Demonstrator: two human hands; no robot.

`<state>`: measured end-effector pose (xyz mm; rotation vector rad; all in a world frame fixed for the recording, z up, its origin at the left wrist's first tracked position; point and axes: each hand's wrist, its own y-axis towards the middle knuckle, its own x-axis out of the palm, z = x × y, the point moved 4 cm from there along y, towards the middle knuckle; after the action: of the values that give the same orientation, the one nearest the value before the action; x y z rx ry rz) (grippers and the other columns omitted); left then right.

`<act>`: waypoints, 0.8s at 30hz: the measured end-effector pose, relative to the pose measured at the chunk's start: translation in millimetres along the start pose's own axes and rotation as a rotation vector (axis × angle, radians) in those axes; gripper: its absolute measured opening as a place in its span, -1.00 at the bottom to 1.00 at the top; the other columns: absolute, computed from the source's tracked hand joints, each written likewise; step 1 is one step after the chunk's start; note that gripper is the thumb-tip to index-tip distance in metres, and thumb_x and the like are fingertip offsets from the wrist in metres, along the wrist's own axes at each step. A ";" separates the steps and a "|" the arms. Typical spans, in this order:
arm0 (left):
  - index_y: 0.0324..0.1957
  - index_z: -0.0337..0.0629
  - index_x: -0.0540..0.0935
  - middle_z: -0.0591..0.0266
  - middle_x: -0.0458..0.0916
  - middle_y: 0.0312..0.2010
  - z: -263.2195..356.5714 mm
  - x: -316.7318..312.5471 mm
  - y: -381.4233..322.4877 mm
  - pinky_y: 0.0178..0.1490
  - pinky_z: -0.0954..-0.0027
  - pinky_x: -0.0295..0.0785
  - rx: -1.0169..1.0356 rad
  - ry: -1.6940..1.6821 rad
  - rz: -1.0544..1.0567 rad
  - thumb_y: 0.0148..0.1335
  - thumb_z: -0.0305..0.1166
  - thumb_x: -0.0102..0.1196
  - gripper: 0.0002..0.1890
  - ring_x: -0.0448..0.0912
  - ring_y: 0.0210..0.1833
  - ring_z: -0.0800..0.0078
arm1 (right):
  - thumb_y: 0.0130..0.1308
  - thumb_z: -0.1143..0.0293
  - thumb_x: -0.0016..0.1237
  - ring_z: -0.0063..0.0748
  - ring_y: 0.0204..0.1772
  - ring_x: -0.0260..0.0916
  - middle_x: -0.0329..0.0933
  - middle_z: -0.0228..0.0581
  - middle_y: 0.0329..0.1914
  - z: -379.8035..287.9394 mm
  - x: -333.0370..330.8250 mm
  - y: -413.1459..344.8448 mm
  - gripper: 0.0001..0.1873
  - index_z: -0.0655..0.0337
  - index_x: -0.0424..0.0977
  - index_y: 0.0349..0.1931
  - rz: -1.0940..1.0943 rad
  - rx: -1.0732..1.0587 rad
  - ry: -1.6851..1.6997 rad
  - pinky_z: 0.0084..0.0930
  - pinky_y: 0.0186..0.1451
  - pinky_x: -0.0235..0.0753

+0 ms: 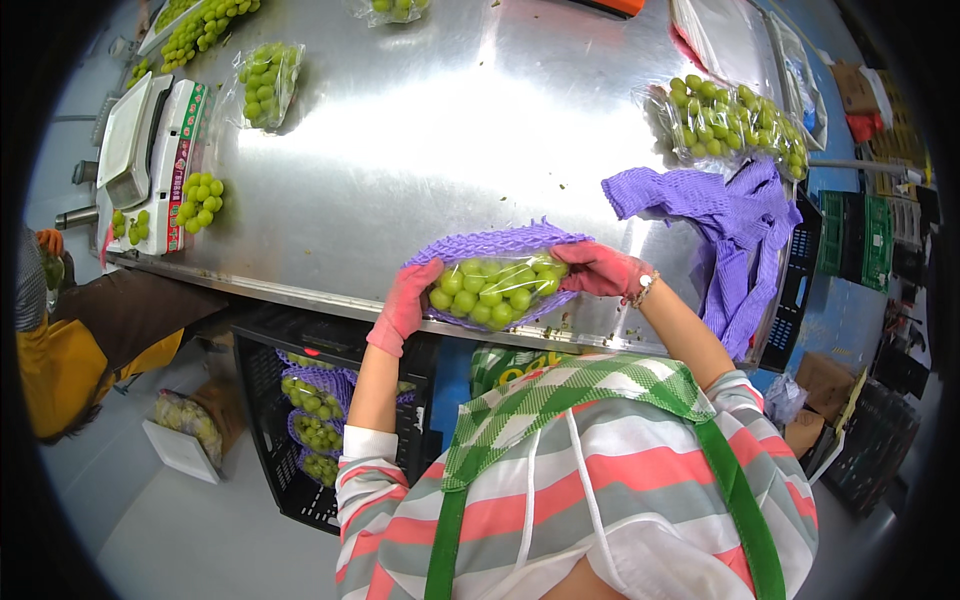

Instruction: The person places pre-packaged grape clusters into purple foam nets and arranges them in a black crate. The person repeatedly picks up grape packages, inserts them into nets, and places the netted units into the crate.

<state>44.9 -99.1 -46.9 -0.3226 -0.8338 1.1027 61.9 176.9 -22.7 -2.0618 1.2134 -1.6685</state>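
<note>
A clear plastic bag of green grapes (491, 294) lies at the near edge of the metal table, partly wrapped in a purple foam net sleeve (499, 241). Gloved in pink, my left hand (407, 304) grips its left end. At the other end, my right hand (600, 270), in a matching glove, holds the net and bag near the top right corner. The grapes face up through the plastic, while the net shows behind and below them. More purple net sleeves (739, 217) are heaped to the right of my right hand.
Several bagged grape bunches (724, 120) sit at the right, another bag (266, 86) at the upper left. A weighing scale (142, 157) stands left, beside a loose bunch (199, 202). Below the table, a black crate (259, 427) holds net-wrapped grapes. A person (90, 330) is at far left.
</note>
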 end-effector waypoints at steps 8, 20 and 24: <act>0.04 -0.29 0.42 0.24 0.49 -0.05 4.3 -11.2 -8.9 -0.03 0.37 0.45 -0.049 -0.097 -0.083 0.20 -0.07 -0.08 -0.48 0.50 -0.05 0.42 | 0.33 0.29 -0.25 -0.16 0.26 0.19 0.14 0.00 0.26 -4.0 -26.8 -30.7 -0.51 0.42 0.13 0.17 -0.212 0.003 0.177 -0.24 0.29 0.20; 0.25 -0.04 0.17 -0.07 0.39 0.04 16.0 -23.9 -46.7 0.00 0.07 0.44 -0.357 0.029 0.097 0.16 0.29 -0.33 -0.23 0.49 -0.01 0.13 | 0.26 -0.13 -0.28 -0.21 0.25 0.18 0.22 -0.20 0.22 22.3 -5.3 -40.6 -0.34 0.05 0.08 0.26 0.007 -0.307 0.124 -0.09 0.22 0.25; 0.23 -0.06 0.22 0.11 0.42 0.06 0.4 18.8 -17.6 -0.03 0.13 0.47 -0.261 -0.182 -0.144 0.18 0.29 -0.38 -0.25 0.50 -0.02 0.22 | 0.21 -0.30 -0.43 -0.25 0.20 0.24 0.24 -0.27 0.22 31.4 17.4 1.0 -0.26 0.05 0.15 0.22 0.017 -0.288 0.209 -0.06 0.19 0.27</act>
<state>59.7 -90.4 -27.8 -0.3772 -1.1499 0.8982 89.7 154.2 -21.4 -2.0636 1.6190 -1.8312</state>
